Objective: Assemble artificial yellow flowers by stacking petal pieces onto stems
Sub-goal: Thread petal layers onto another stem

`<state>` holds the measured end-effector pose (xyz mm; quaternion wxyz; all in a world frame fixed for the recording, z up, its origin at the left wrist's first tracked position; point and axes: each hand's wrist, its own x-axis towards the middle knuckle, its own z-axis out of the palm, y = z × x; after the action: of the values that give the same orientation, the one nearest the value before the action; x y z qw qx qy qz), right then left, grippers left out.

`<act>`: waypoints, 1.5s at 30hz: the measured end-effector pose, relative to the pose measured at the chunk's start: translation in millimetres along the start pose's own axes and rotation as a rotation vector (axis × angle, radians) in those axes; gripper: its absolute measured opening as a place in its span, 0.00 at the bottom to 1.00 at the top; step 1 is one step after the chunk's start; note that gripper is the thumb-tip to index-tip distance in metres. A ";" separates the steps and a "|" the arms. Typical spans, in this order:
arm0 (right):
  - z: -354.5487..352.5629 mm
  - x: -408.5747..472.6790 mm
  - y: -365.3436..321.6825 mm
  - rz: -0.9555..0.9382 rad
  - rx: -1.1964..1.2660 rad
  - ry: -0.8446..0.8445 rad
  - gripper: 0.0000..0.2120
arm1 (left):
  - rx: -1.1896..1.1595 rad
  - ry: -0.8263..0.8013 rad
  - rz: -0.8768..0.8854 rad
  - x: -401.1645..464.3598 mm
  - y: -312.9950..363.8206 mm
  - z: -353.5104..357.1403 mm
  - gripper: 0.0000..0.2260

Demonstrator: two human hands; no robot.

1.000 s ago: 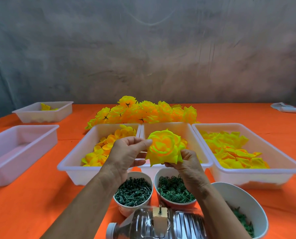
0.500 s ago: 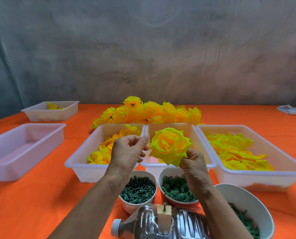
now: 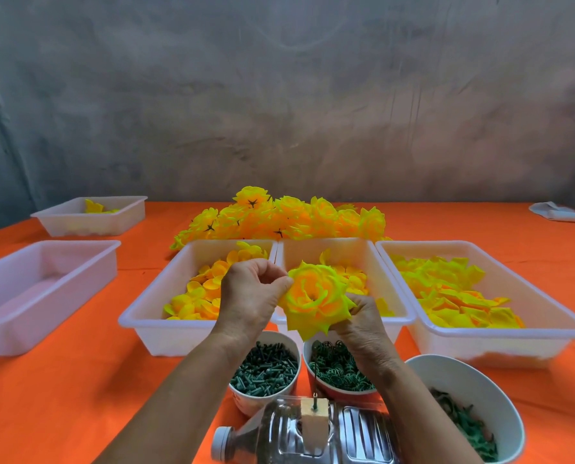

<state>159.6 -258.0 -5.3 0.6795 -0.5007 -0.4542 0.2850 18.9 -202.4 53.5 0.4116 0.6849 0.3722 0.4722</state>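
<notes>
I hold a yellow-orange artificial flower [image 3: 314, 298] in the air above the middle white tray [image 3: 346, 321]. My left hand [image 3: 251, 296] pinches its left petal edge with thumb and fingers. My right hand [image 3: 363, 318] grips it from below and behind, and the stem is hidden there. Loose yellow petal pieces fill the left tray [image 3: 152, 316] and the right tray [image 3: 480, 333]. A heap of finished yellow flowers [image 3: 279, 217] lies behind the trays. A cup of dark green stem pegs [image 3: 264, 368] stands below my left wrist.
A cup of green wire rings [image 3: 333, 366] and a white bowl of green parts [image 3: 466, 406] stand near me. A clear plastic bottle [image 3: 312, 433] lies on its side with a foam block and pin on it. Two more white trays [image 3: 45, 289] [image 3: 88, 216] sit left on the orange cloth.
The flower has tipped so its face points more toward me and sits slightly lower. My left fingers have shifted along its left petal edge. The camera view has moved a little.
</notes>
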 end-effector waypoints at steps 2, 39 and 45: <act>0.1 0.8 0.5 0.018 0.004 0.034 0.09 | -0.081 0.004 -0.027 -0.5 -0.1 0.9 0.07; 8.9 -6.0 -6.6 0.001 0.073 0.122 0.12 | -0.116 -0.059 -0.214 -9.7 7.3 -2.2 0.08; 10.4 -11.0 -14.6 -0.032 0.091 0.053 0.02 | -0.064 -0.049 -0.089 -9.8 3.1 -1.1 0.08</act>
<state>144.5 -267.9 5.6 0.7178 -0.4693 -0.4308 0.2811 15.5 -212.2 53.2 0.4629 0.6656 0.3766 0.4482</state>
